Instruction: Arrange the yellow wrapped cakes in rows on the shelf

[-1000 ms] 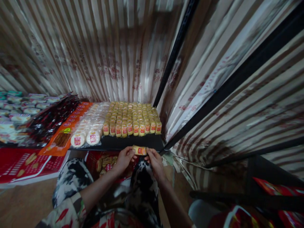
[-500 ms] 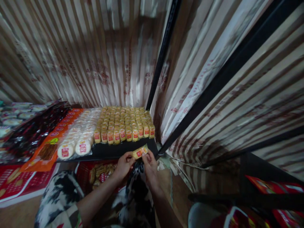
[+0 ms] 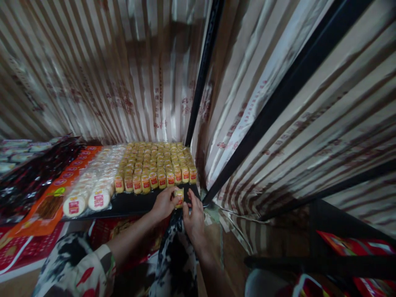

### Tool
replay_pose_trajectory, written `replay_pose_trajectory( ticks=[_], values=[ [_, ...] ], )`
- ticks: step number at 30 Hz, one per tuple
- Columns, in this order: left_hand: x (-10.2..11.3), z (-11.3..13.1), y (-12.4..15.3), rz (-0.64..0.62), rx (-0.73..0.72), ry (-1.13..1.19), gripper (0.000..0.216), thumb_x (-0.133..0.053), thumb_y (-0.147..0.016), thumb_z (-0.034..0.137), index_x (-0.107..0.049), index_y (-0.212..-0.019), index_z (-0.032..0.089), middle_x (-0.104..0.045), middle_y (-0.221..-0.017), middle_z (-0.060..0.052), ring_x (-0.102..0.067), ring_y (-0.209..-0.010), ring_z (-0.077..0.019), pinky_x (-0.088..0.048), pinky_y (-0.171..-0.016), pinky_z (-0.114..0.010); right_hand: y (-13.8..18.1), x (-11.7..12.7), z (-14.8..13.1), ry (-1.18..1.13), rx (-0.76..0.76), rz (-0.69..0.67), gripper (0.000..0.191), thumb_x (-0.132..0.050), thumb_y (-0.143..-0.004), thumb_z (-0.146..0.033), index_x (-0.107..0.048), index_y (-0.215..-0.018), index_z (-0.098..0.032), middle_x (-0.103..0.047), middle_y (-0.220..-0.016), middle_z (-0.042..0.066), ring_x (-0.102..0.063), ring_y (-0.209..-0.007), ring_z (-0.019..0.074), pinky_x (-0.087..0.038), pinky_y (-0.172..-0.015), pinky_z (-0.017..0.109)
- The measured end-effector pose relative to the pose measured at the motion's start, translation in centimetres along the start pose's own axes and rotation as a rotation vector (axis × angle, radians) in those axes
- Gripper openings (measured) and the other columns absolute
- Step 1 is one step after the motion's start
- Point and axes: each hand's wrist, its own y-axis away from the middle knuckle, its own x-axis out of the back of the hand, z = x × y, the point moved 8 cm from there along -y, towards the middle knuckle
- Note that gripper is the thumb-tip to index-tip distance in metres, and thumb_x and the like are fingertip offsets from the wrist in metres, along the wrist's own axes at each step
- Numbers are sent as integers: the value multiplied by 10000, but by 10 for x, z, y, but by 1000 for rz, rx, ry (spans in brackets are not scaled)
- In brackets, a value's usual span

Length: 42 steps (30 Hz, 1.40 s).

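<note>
Between my hands is a small yellow snack pack with a red label, held just over the front edge of the black shelf. My left hand pinches it from the left side. To its right, my right hand has its fingers apart, close to the pack but with a gap. Behind them stand rows of matching yellow snack packs, upright and labels forward. Beside those lie clear-wrapped white round cakes with red labels.
Farther left are an orange snack bag and dark shiny packets. Red printed boxes sit below the shelf. A black post and striped curtains stand behind; red packets lie at the right.
The pack, earlier held lengthwise in both hands, is now turned with its end facing me in my left hand. My right hand has let go of it. The view has shifted slightly.
</note>
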Motion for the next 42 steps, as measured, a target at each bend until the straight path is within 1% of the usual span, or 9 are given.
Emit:
replay_pose_trajectory(
  ticks=[5, 10, 13, 16, 22, 26, 32, 37, 42],
  values=[
    [-4, 5, -26, 82, 28, -16, 225, -517, -781, 205, -594, -989, 164, -625, -905, -33, -558, -719, -133, -443, -733, -257, 5, -2, -2, 93, 75, 87, 402, -329, -868, -226, -485, -1233, -163, -527, -1224, 122, -459, -1160, 216, -396, -978, 423],
    [-13, 12, -53, 141, 7, -51, 224, -554, -769, 186, -596, -989, 166, -592, -951, -45, -555, -851, -153, -439, -818, -275, 1, -10, 15, 85, 46, 122, 459, -289, -871, -197, -377, -1312, -104, -421, -1331, 162, -393, -1239, 214, -400, -987, 414],
    [-21, 13, -64, 147, 46, -80, 258, -566, -763, 170, -598, -1020, 164, -572, -953, -48, -553, -857, -151, -443, -833, -283, -1, -17, 22, 114, 77, 97, 442, -303, -859, -191, -430, -1270, -92, -456, -1294, 168, -398, -1235, 229, -389, -995, 439],
    [-32, 19, -72, 119, 16, -87, 270, -551, -771, 153, -598, -1037, 151, -573, -957, -58, -562, -862, -152, -450, -829, -284, 1, -18, 23, 116, 93, 113, 440, -298, -852, -162, -442, -1262, -97, -475, -1268, 162, -402, -1230, 220, -373, -1010, 440],
    [-47, 31, -82, 66, -36, -152, 316, -532, -783, 130, -573, -1095, 150, -565, -1080, -81, -564, -947, -170, -436, -886, -283, -8, -18, 19, 134, 128, 165, 543, -292, -828, -110, -296, -1371, -101, -316, -1410, 165, -269, -1323, 224, -318, -1044, 467],
    [-50, 32, -87, 47, -36, -201, 333, -518, -790, 124, -542, -1122, 146, -555, -1113, -82, -561, -981, -174, -426, -904, -271, -22, -23, 24, 184, 159, 157, 591, -295, -805, -88, -250, -1394, -77, -280, -1435, 169, -228, -1340, 225, -295, -1055, 469],
    [-51, 27, -90, 56, -37, -255, 326, -507, -817, 166, -479, -1142, 173, -530, -1112, -76, -556, -982, -174, -441, -868, -277, -35, -27, 35, 269, 106, 93, 577, -264, -791, -75, -311, -1363, -21, -354, -1381, 206, -245, -1325, 253, -305, -1034, 485],
    [-56, 28, -90, 27, -27, -299, 282, -474, -830, 169, -486, -1111, 202, -534, -1057, -56, -578, -889, -160, -459, -792, -258, -38, -23, 33, 311, 79, 117, 542, -291, -804, -95, -378, -1339, -80, -376, -1360, 175, -250, -1314, 257, -290, -1040, 480],
    [-55, 31, -87, 38, 4, -295, 297, -449, -848, 171, -483, -1143, 189, -541, -1086, -69, -582, -923, -171, -459, -806, -258, -37, -23, 34, 330, 89, 142, 552, -374, -808, -164, -343, -1357, -119, -338, -1377, 164, -290, -1286, 265, -324, -1022, 463]
  ],
)
